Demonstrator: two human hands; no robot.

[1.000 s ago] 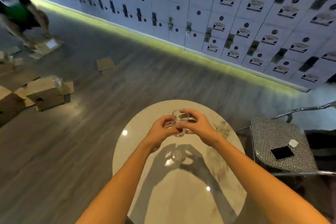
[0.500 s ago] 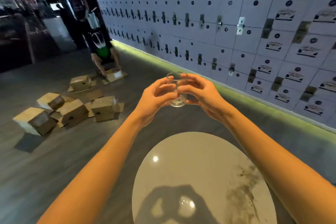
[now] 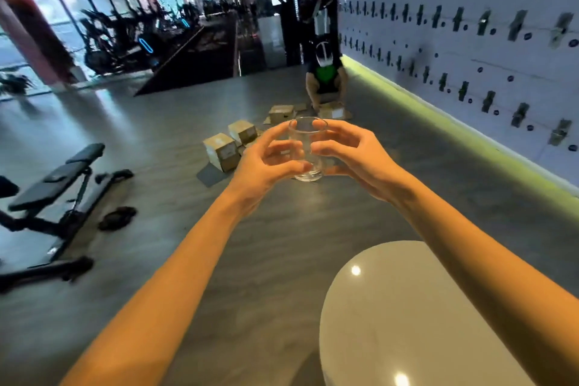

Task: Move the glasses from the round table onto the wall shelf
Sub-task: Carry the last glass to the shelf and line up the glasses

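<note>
A clear empty glass (image 3: 307,150) is held upright in mid-air at arm's length, above the floor and well clear of the table. My left hand (image 3: 266,163) grips its left side and my right hand (image 3: 351,157) grips its right side, fingers curled around the wall. The round pale table (image 3: 407,316) sits at the lower right under my right forearm, with nothing visible on its top. No wall shelf is in view.
A wall of grey lockers (image 3: 470,41) runs along the right with a lit green strip at its foot. Several cardboard boxes (image 3: 221,150) lie on the floor ahead, where a person (image 3: 326,78) crouches. A black weight bench (image 3: 59,185) stands at the left.
The view has swung left and up from the table. Both hands lifted the glass off the table and carried it leftward; the table now lies at the lower right.
</note>
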